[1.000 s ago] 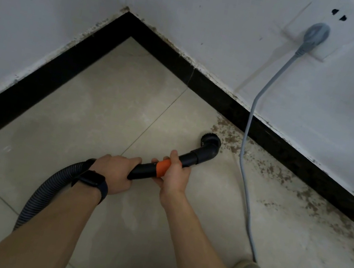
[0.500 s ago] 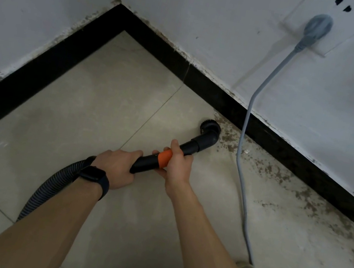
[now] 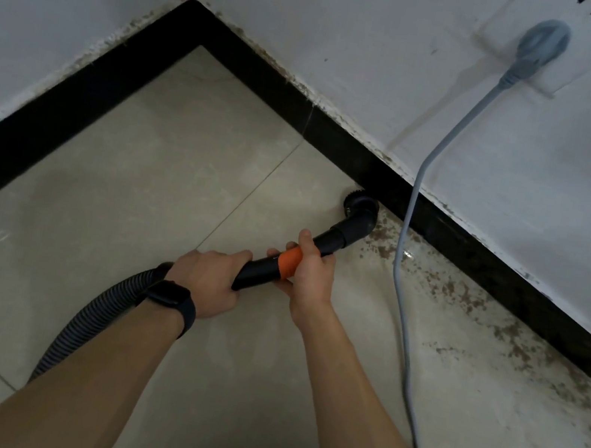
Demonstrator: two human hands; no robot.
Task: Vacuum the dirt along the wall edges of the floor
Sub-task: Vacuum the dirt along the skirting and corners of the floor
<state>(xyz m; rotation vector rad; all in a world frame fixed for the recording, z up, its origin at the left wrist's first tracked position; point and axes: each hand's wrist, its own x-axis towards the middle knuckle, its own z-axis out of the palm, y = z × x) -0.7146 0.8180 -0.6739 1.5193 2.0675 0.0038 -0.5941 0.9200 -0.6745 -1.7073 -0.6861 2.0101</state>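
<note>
The grey power cord [image 3: 412, 213] is hanging from its plug [image 3: 541, 42] and trailing over the black skirting [image 3: 341, 133], just at 3 o'clock of the nozzle [image 3: 360, 215]. In my judgement, sweeping toward 4 o'clock along the dirt [image 3: 470, 298] is risking snagging that cord or sucking at it, perhaps tugging the plug loose. The nozzle is sitting on the floor [image 3: 136, 176] against the skirting, at the 10 o'clock end of the dirt band. The right hand [image 3: 310, 274] is curling firmly round the wand [image 3: 262, 269] at its orange band [image 3: 289, 262]. The left hand [image 3: 209, 279], at 8 o'clock of the right, is wrapping the wand's rear end, where the ribbed hose [image 3: 91, 322] is joining.
</note>
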